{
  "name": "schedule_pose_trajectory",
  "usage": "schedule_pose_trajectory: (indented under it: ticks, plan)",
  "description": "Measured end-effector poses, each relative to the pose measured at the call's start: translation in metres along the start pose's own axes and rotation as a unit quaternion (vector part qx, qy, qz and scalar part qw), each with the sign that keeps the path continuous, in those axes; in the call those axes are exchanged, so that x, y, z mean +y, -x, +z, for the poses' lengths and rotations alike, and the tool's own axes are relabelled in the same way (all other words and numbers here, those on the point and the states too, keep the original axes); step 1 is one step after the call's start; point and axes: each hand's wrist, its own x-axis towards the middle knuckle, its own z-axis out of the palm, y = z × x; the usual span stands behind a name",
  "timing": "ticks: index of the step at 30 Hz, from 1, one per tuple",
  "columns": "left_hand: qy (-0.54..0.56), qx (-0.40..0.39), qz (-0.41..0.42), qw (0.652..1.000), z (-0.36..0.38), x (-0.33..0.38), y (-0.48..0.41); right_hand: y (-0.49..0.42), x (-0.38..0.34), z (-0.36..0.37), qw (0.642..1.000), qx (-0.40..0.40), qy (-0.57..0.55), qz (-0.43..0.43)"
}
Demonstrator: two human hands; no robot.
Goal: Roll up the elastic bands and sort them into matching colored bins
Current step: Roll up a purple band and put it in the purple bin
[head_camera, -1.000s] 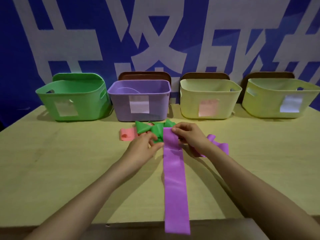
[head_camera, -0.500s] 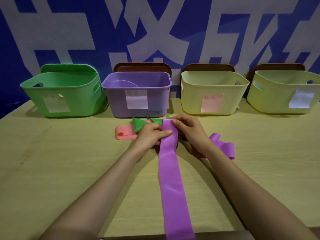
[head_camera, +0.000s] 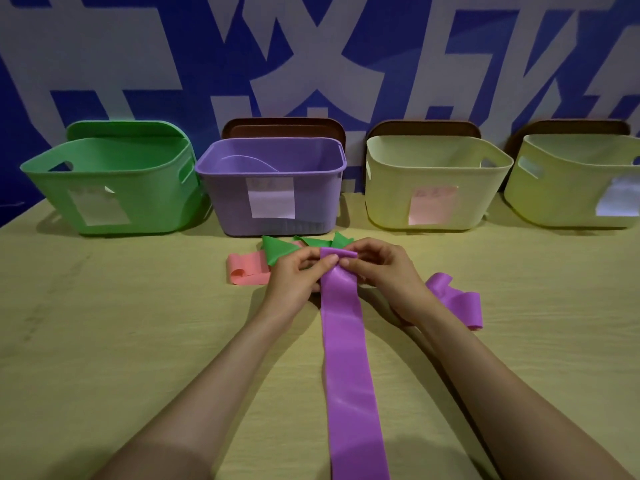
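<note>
Two hands work on one purple band [head_camera: 346,358]: left hand [head_camera: 296,277] and right hand [head_camera: 386,271] both pinch its far end w/ thumb and fingertips, where a first small fold of the roll is turned over. The rest of the band lies flat on the table [head_camera: 104,341], running toward the person down to the bottom of the view. The purple bin [head_camera: 270,188] stands right behind, btw the green bin [head_camera: 114,188] and a yellow bin [head_camera: 436,181]. Risks, in my judgement: the start is loose, so if the pinch relaxes, the elastic can spring open. If one hand rolls faster, the roll goes crooked, like a cone. A green band [head_camera: 280,251] and a pink band [head_camera: 247,273] lie just beside the left hand; a finger can catch them into the roll, esp. the green one. Another purple band [head_camera: 453,301] lies near the right forearm.
</note>
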Motion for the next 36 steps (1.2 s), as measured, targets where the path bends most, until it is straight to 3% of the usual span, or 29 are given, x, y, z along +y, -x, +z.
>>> schedule_pose_trajectory:
  ticks: [6, 12, 19, 25, 36]
  plan:
    - [0.019, 0.011, -0.008, 1.0, 0.002, 0.003, 0.002, 0.0, -0.004, 0.0, 0.999, 0.022, -0.043, -0.01]
    - [0.029, 0.018, 0.01, 0.999, 0.005, 0.008, 0.005, -0.002, -0.002, 0.002, 0.998, 0.045, -0.013, -0.035]
    - [0.045, 0.024, 0.024, 0.998, 0.004, 0.009, 0.007, -0.004, -0.001, -0.004, 0.999, 0.004, -0.022, -0.038]
    - [0.09, -0.013, -0.004, 0.996, 0.006, 0.012, 0.007, -0.004, -0.002, 0.001, 0.996, 0.043, -0.068, -0.046]
    - [0.147, -0.009, -0.049, 0.988, 0.008, 0.011, 0.008, -0.003, -0.002, 0.001, 0.997, 0.035, -0.055, -0.047]
